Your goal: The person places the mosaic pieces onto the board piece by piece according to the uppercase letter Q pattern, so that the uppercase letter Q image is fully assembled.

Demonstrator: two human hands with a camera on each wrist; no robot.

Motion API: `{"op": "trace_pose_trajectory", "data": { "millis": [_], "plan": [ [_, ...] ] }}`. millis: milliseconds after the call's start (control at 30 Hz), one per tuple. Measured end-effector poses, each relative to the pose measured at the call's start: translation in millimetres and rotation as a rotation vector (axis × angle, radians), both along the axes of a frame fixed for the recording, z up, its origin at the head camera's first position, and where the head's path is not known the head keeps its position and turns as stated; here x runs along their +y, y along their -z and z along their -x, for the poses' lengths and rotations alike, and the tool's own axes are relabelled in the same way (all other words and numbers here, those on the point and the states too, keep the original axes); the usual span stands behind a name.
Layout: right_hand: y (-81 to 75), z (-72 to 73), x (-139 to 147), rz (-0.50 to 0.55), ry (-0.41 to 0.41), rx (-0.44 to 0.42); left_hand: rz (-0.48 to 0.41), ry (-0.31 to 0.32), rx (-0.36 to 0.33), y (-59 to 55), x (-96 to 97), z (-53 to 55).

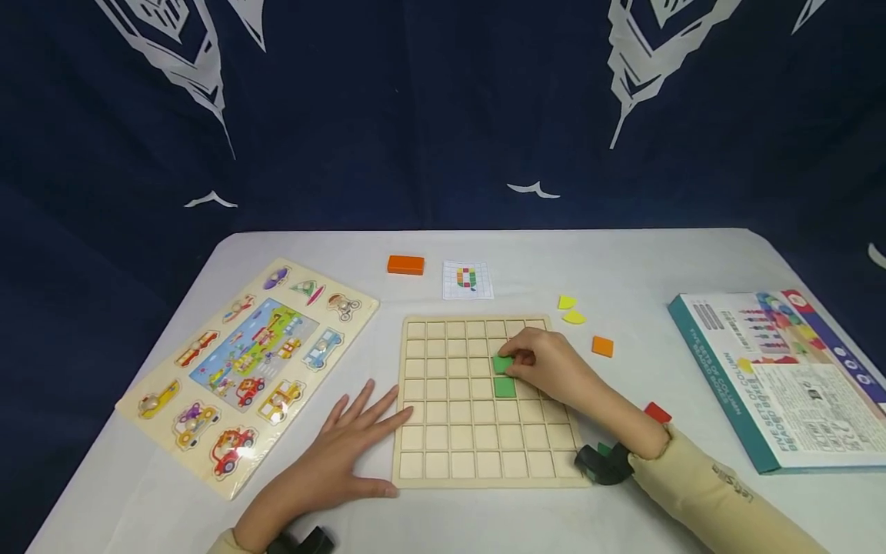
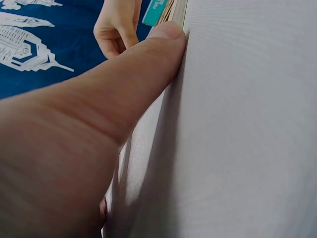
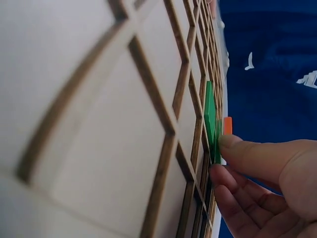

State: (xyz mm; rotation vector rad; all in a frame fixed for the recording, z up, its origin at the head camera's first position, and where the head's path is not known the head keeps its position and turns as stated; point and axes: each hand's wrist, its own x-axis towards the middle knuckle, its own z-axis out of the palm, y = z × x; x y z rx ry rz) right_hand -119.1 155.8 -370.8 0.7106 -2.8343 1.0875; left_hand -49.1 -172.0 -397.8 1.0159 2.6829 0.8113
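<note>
A pale wooden grid board lies flat on the table. My right hand is over its right half and pinches a green square tile between thumb and fingers, at a cell in the upper part. Directly below, on the near side, another green tile sits in its own cell. In the right wrist view, thumb and fingertips are right at the grid, beside the green tiles. My left hand rests spread on the table, its fingertips and thumb at the board's left edge. The left wrist view shows that thumb against the edge.
Behind the board are a small pattern card and an orange block. Yellow pieces, an orange tile and a red tile lie to the right, before a boxed game. A picture puzzle board lies left.
</note>
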Motion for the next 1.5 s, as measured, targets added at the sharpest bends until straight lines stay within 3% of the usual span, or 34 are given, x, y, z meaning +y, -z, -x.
{"op": "trace_pose_trajectory", "data": {
  "millis": [400,667,733,867,1000,1300,1500],
  "plan": [
    [-3.6,-8.6,13,0.059,0.031,-0.061,0.012,-0.008,-0.028,3.1,1.3,-5.5],
    [-22.6,-29.0,64,0.079,0.195,0.044,0.028,-0.022,-0.023,2.9,1.3,-3.8],
    [-13.9,-34.9,82,0.053,0.241,0.068,0.030,-0.020,-0.018,2.9,1.8,-3.1],
    [-4.5,-50.3,104,0.001,0.304,0.031,0.028,-0.017,-0.021,3.5,1.8,-3.2],
    [-7.2,-62.4,107,-0.042,0.327,-0.043,0.023,-0.019,-0.007,3.4,2.1,-1.6],
    [5.6,-66.2,106,-0.025,0.331,-0.056,0.024,-0.019,-0.006,2.0,2.3,0.8],
    [11.7,-69.0,99,-0.053,0.338,-0.011,0.021,-0.012,0.008,0.1,1.8,0.0]
  ]
}}
